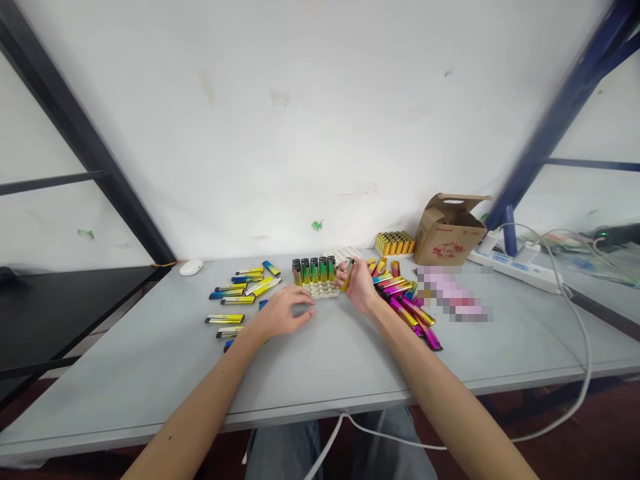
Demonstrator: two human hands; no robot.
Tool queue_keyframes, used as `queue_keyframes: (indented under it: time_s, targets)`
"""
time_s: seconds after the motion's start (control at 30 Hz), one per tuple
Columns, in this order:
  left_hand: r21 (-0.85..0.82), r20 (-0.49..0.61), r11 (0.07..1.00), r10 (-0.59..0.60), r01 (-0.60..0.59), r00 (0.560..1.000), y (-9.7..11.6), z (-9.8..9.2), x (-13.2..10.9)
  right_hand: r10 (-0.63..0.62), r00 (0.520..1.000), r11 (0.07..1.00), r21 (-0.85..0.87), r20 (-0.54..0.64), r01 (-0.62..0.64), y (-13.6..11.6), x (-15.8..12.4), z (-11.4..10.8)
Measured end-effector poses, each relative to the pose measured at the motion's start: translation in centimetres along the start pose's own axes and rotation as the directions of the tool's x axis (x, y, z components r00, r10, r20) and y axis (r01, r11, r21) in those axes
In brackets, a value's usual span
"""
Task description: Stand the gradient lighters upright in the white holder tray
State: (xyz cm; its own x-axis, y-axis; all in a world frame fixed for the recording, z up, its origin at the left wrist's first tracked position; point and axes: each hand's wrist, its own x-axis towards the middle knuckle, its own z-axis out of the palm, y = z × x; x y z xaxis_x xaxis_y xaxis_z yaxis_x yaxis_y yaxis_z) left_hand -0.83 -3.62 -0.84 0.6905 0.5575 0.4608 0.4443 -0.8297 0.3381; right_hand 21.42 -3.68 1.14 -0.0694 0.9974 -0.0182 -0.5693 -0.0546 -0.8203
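- While I watch from here, the right hand point(357, 285) has its fingers closed around a single lighter point(349, 268), clamped near the fingertips.
- That lighter stands close to upright in the grip, tilted a little, silvery end up and yellowish body below.
- Just to its left sits the pale tray point(323, 292), whose bare cells show along the side nearest the person; behind those, the standing lighters point(315, 270) are ranked upright, so the held one's long axis nearly matches theirs.
- Of the two hands, the right is the one carrying, and its fingertips are just beside the tray's right end.
- The left hand point(283, 311) is near the tray's front left corner, thumb and fingers apart, with nothing visible in them; whether it touches the table point(330, 360) I can't tell.
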Motion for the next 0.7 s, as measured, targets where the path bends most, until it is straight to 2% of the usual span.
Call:
queue_keyframes:
  time_s: [0.13, 0.27, 0.7]
  targets:
    - [0.008, 0.02, 1.0, -0.012, 0.012, 1.0, 0.1, 0.1, 0.02, -0.005, 0.996, 0.999, -0.046, -0.09, 0.001, -0.03, 0.3, -0.17]
    - [0.01, 0.015, 1.0, -0.014, 0.014, 1.0, 0.11, 0.09, 0.05, -0.019, 0.993, 0.996, -0.094, -0.117, 0.008, 0.14, 0.64, -0.22]
    - [0.007, 0.011, 1.0, -0.016, 0.015, 1.0, 0.05, 0.24, 0.0, -0.037, 0.999, 0.997, -0.072, 0.004, 0.037, 0.8, 0.23, 0.44]
